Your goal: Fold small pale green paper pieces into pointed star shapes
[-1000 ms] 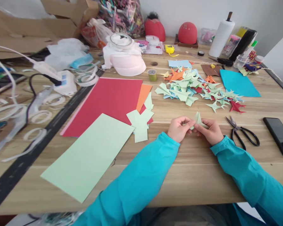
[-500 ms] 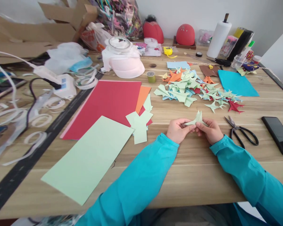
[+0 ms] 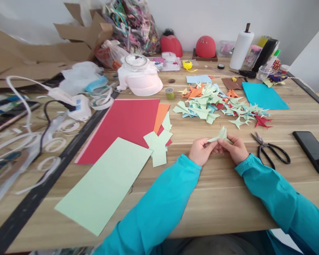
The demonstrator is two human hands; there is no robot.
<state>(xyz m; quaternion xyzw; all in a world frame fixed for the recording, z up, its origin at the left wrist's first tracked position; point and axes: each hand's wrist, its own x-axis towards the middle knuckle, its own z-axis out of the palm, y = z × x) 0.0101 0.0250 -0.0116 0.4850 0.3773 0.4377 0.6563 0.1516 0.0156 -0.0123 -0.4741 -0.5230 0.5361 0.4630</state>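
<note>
A small folded piece of pale green paper (image 3: 222, 134) is pinched between both hands, with its points sticking up above the fingers. My left hand (image 3: 201, 151) grips it from the left, thumb on top. From the right, my right hand (image 3: 236, 148) holds it with the thumb pressed near the middle; some fingertips are hidden. Beyond the hands lies a heap of folded paper shapes (image 3: 206, 102), mostly pale green, with orange, blue and red ones. Left of my left hand are cut pale green paper pieces (image 3: 158, 150) and a long pale green sheet (image 3: 106, 184).
Black-handled scissors (image 3: 269, 150) and a black phone (image 3: 312, 152) lie to the right. Red sheets (image 3: 127, 124) are at left, a thread spool (image 3: 169, 93) behind them, a blue sheet (image 3: 264, 95) at back right. Cables and a power strip (image 3: 81, 108) clutter the far left.
The head view has shifted slightly. My right thumb and fingers have moved a little on the folded paper, which stays held in both hands.
</note>
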